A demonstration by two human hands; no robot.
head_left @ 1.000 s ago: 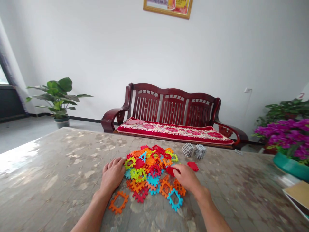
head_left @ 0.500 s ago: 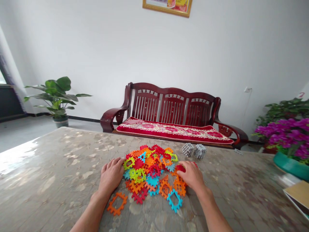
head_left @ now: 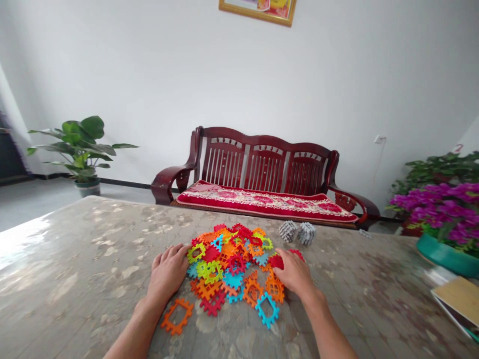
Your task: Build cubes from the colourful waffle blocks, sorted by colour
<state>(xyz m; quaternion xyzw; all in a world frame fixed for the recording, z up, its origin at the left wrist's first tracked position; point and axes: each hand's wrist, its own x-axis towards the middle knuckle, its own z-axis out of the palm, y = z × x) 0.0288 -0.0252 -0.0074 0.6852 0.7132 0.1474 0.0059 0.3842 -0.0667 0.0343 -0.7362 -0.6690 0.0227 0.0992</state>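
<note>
Since a second ago the right hand (head_left: 296, 273) has carried its red piece (head_left: 277, 261) from the middle of the pile (head_left: 228, 264) out to the pile's right edge; the left hand (head_left: 167, 271) has barely shifted. That red piece sits low, just over the worktop (head_left: 75, 279), at the right fingertips, and the grip is closed on it between thumb and forefinger. Most of it is hidden by the fingers, so its long axis cannot be told; the visible lobe points left, toward the pile. A second red piece (head_left: 298, 253) peeks out just beyond the knuckles. The left hand lies palm down on the worktop, fingers loosely spread, tips touching the pile's left edge beside a green frame (head_left: 196, 253).

Nearer the person, an orange frame (head_left: 177, 316) lies flat and apart from the pile, its long axis running from near-left to far-right. A blue frame (head_left: 267, 309) lies by the right wrist. Two grey blocks (head_left: 297, 232) stand side by side beyond the pile. Behind the worktop stand a red wooden bench (head_left: 262, 172), a leafy plant (head_left: 80, 147) at left and purple flowers (head_left: 441, 209) at right.
</note>
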